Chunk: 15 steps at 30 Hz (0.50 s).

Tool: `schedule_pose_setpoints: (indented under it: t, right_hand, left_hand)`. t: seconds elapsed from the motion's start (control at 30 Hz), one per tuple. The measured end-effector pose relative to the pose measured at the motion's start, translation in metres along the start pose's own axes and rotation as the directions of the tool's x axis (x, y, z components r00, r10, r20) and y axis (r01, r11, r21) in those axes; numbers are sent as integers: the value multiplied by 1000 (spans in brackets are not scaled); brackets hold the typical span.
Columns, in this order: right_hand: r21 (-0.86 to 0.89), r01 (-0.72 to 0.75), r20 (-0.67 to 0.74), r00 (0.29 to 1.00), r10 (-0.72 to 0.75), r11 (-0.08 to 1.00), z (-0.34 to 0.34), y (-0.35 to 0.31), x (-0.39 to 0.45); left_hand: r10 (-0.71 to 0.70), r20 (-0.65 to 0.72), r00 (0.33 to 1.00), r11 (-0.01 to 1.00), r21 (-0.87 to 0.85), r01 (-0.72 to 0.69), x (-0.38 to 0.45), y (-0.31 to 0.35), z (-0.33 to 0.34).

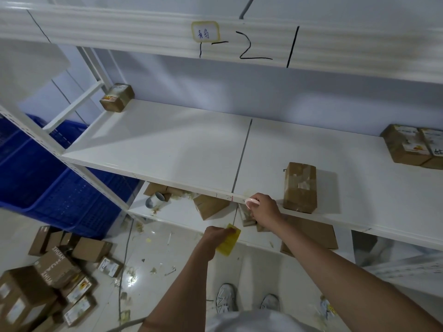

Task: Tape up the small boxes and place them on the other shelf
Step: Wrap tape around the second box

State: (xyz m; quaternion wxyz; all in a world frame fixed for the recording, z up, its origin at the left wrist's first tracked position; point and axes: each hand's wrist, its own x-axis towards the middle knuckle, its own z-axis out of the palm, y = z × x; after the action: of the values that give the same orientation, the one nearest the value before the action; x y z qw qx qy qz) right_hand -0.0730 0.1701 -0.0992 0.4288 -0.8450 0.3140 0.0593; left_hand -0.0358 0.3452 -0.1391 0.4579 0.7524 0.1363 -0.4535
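Small box upright, tape-patched, brown

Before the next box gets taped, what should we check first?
1. Tape in hand: ok, the right hand holds a tape roll at the shelf edge.
2. Left hand free: not ok, it holds a yellow card.
3. Box within reach: ok, a small box stands on the shelf beside the right hand.
4. Box already sealed: cannot tell.
5. Space on shelf: ok, bare board left of the box.
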Motion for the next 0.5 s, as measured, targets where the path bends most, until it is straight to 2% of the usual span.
schedule_pose_setpoints:
  t: [0.33,0.47,0.5]
  right_hand:
    - [-63,50,22,999,-48,997,3,-3,-6]
    - [-60,65,57,996,-62,996,7,-4,-12]
    - [-55,62,66,996,-58,997,8,-5,-13]
  left_hand:
    - [-41,-106,994,998,44,46,-6,5,0]
    - [-18,-240,971,963,257,81,-9,-10,-6]
    - [-11,-251,968,962,261,78,-11,-15,-7]
